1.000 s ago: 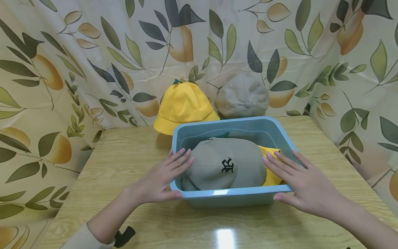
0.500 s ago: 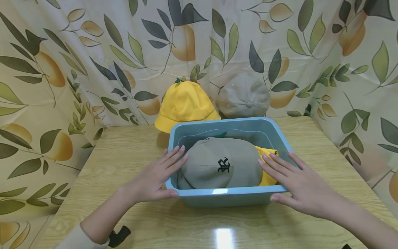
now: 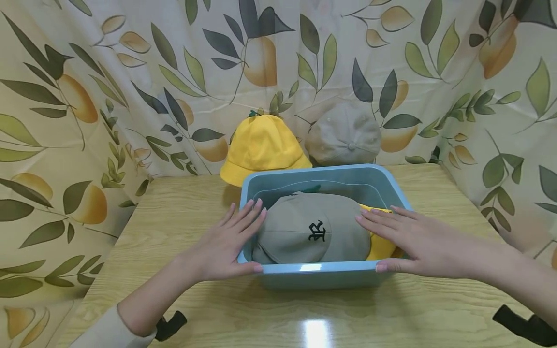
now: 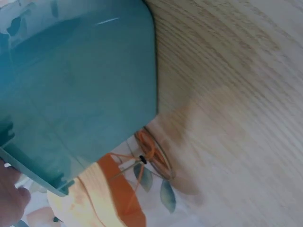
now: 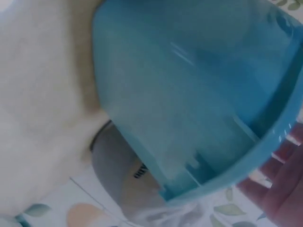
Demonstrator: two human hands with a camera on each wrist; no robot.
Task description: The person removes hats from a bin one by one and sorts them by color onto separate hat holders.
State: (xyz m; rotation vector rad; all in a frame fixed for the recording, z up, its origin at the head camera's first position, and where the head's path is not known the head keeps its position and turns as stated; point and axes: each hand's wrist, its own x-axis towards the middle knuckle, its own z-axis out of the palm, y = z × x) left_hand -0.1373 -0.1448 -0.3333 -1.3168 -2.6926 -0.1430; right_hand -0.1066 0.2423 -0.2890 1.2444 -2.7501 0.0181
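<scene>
In the head view a blue plastic bin (image 3: pixel 311 267) holds a grey cap (image 3: pixel 291 232) with a black embroidered letter, and yellow cloth (image 3: pixel 383 247) at its right end. My left hand (image 3: pixel 224 249) lies over the bin's left rim, fingers straight and spread, thumb along the front rim. Across the right rim reaches my right hand (image 3: pixel 413 239), its fingers extended over the yellow cloth and its thumb at the front rim. The left wrist view shows the bin's outer wall (image 4: pixel 90 90) and a bit of the hand (image 4: pixel 12 196). Fingers (image 5: pixel 281 175) appear beside the rim in the right wrist view.
Behind the bin, a yellow bucket hat (image 3: pixel 263 145) and a pale grey cap (image 3: pixel 345 135) stand against the leaf-patterned curtain (image 3: pixel 174 58). An orange drawstring (image 4: pixel 151 149) shows under the hat in the left wrist view. All sit on a wood-grain table (image 3: pixel 174 212).
My right hand has turned flatter, its forearm rising and its fingers pointing more to the left. The left hand stays at the left rim. The bin and hats stand nearly as before.
</scene>
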